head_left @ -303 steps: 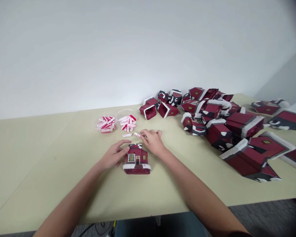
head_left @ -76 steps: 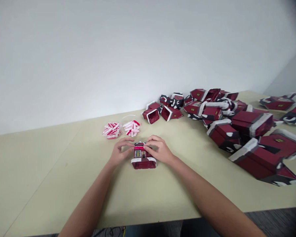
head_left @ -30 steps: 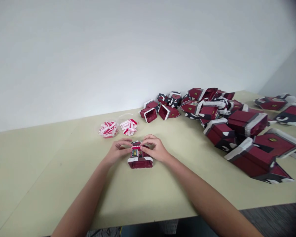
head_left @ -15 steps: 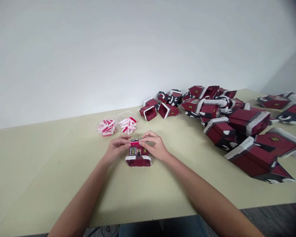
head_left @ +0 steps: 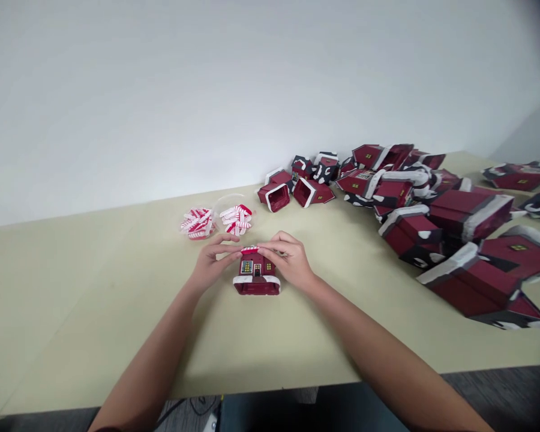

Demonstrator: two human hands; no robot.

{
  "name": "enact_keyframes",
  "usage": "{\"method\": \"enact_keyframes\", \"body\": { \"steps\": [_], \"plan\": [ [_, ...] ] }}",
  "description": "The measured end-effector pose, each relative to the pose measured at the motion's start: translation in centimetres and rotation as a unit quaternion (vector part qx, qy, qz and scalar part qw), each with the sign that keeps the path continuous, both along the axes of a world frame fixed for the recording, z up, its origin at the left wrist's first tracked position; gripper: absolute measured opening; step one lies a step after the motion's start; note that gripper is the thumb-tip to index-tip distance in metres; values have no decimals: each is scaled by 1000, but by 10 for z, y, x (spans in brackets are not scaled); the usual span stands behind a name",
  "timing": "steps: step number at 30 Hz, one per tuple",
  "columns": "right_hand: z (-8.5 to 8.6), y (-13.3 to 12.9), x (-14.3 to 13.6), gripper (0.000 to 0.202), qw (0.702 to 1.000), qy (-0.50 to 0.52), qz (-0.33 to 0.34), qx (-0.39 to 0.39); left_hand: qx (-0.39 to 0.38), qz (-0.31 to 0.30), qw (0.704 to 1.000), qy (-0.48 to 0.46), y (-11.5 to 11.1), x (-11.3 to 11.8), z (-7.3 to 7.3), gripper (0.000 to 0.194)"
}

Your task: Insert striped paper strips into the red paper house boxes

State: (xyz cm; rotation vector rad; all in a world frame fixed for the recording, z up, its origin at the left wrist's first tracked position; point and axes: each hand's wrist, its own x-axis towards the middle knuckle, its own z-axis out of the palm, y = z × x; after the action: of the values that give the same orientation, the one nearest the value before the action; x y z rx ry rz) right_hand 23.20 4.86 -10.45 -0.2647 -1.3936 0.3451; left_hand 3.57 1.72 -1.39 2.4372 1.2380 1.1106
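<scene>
The miniature house is dark red with white trim (its windows yellow); the strip is red and white, the surface pale yellow.

Pale yellow-green tabletop, near edge at 6 o'clock. At the dial's centre, a small maroon house lies on its back, open base facing 6. Nearby, at about 11, stand two clear containers of red-and-white striped pieces; at 1, a cluster of houses; towards 2 to 3, a larger heap.
</scene>
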Motion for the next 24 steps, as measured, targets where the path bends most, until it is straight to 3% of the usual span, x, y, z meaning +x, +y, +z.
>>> {"method": "enact_keyframes", "body": {
  "steps": [9, 24],
  "plan": [
    [-7, 7, -5, 19, 999, -40, -13, -8, -38, -12, 998, 54, 3, -8, 0, 35],
    [-5, 2, -5, 19, 999, -41, 12, -8, -17, -2, 994, 107, 1, -14, 3, 35]
  ]
}}
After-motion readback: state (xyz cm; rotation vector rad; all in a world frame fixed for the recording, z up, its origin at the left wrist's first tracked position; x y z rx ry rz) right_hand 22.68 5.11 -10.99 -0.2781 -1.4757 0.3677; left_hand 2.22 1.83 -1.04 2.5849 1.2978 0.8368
